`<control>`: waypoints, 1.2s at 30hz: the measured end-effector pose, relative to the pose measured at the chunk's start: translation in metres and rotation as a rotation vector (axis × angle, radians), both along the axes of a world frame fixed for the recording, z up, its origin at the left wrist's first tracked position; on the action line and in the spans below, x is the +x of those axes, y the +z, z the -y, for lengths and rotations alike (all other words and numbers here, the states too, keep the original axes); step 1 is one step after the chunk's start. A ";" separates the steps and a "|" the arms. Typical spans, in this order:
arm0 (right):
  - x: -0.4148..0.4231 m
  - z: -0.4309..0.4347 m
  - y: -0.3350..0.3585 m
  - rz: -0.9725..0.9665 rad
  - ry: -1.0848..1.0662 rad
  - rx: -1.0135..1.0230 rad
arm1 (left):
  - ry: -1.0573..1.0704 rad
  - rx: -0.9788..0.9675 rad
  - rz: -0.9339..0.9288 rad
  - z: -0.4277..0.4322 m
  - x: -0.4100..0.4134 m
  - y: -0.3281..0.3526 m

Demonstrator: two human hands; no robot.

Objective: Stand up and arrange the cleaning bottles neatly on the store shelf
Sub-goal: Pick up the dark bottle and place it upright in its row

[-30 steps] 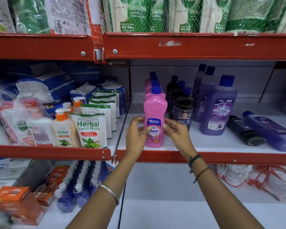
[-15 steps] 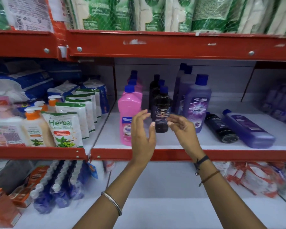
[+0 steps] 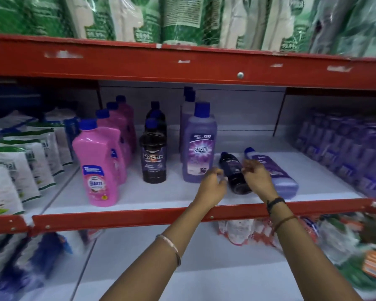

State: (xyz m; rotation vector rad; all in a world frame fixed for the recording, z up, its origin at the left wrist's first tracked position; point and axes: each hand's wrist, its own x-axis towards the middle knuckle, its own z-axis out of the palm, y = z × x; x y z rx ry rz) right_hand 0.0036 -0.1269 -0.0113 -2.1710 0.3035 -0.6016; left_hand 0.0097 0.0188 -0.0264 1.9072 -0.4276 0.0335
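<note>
Four pink plastic bottles, three upright black bottles and two toppled bottles are counted.

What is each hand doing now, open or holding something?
Left hand: open, fingers curled, holding nothing.
Right hand: open over the lying black bottle, not gripping it yet.

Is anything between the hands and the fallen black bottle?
Nothing visible. The left hand and right hand flank the lying black bottle, both open. The lying purple bottle sits just beyond the right hand, beside the black one, not blocking.
</note>
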 end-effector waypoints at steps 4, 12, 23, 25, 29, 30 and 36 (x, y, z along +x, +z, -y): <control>0.020 0.015 -0.005 -0.264 0.041 -0.102 | 0.034 0.220 -0.135 0.038 0.025 0.001; 0.009 0.021 -0.007 -0.150 0.021 -0.001 | 0.075 0.147 -0.203 0.045 0.043 -0.001; -0.035 -0.006 0.015 0.089 0.333 0.307 | 0.045 -0.175 0.118 -0.012 -0.020 0.019; -0.043 -0.025 0.018 0.147 0.402 0.316 | 0.107 -0.195 0.179 -0.032 -0.029 0.023; -0.047 -0.064 0.020 0.212 0.439 0.276 | 0.193 -0.212 0.243 -0.070 -0.038 0.027; -0.046 -0.075 0.020 0.224 0.446 0.291 | 0.211 -0.209 0.262 -0.080 -0.039 0.027; -0.030 -0.148 0.008 0.228 0.519 0.358 | 0.316 -0.182 0.301 -0.148 -0.035 0.019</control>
